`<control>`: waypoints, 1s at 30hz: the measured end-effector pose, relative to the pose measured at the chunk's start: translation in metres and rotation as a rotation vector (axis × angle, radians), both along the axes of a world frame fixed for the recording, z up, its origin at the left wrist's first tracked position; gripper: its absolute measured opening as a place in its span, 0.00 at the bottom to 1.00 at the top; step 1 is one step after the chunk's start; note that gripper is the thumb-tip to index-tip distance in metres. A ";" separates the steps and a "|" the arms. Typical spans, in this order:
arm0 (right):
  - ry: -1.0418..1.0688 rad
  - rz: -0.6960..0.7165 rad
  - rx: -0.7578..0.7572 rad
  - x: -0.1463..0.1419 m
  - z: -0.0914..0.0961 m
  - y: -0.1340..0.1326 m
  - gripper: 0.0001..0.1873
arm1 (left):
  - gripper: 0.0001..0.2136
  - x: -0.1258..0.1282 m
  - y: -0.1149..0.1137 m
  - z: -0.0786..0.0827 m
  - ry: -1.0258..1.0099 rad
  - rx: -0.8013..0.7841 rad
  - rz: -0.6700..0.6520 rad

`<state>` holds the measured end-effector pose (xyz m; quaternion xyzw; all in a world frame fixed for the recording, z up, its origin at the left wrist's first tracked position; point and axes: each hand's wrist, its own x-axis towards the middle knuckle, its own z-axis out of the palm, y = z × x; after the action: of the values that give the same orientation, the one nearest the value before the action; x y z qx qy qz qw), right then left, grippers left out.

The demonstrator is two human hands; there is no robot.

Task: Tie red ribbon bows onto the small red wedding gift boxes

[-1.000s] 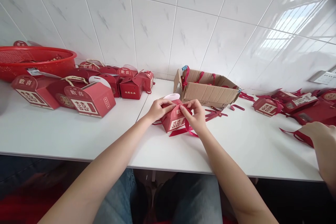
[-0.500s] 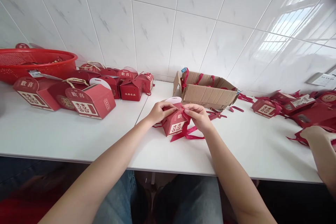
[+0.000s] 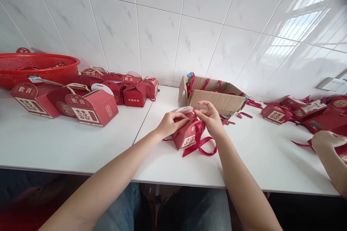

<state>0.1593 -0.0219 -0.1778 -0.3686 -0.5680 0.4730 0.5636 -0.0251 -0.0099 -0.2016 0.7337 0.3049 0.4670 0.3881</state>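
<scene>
A small red paper gift box [image 3: 180, 138] with white and gold characters stands on the table in front of me. My left hand [image 3: 171, 124] grips its top flap from the left, thumb against the near side. A red ribbon [image 3: 200, 138] runs through the top and hangs over the front, its loose tail looping onto the table. At the top right of the box my right hand [image 3: 209, 118] pinches the ribbon between thumb and index finger, other fingers raised. The far side of the box is hidden.
A cardboard carton [image 3: 217, 101] with red ribbons sits behind the box. To the left are several red gift boxes [image 3: 93, 110] and a red plastic basket [image 3: 40, 66]. At right, another person's hand [image 3: 326, 140] works among more red boxes [image 3: 276, 113] on the white table [image 3: 260, 158].
My right hand has shifted slightly, its fingers now lifted, and the ribbon now hangs over the front in a wider loop. The box has turned slightly.
</scene>
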 end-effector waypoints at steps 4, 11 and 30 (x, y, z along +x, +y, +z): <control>-0.083 0.120 -0.095 0.003 0.006 -0.006 0.24 | 0.08 0.008 -0.008 -0.001 0.066 0.022 0.061; -0.087 0.213 -0.127 0.013 0.009 -0.006 0.23 | 0.07 0.012 -0.016 0.000 0.096 0.052 0.052; -0.055 0.147 -0.181 0.009 0.000 -0.001 0.15 | 0.09 0.009 -0.022 0.002 0.033 0.098 -0.073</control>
<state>0.1679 -0.0228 -0.1781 -0.3881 -0.5638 0.5521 0.4761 -0.0163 -0.0320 -0.1993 0.7700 0.2612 0.4548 0.3634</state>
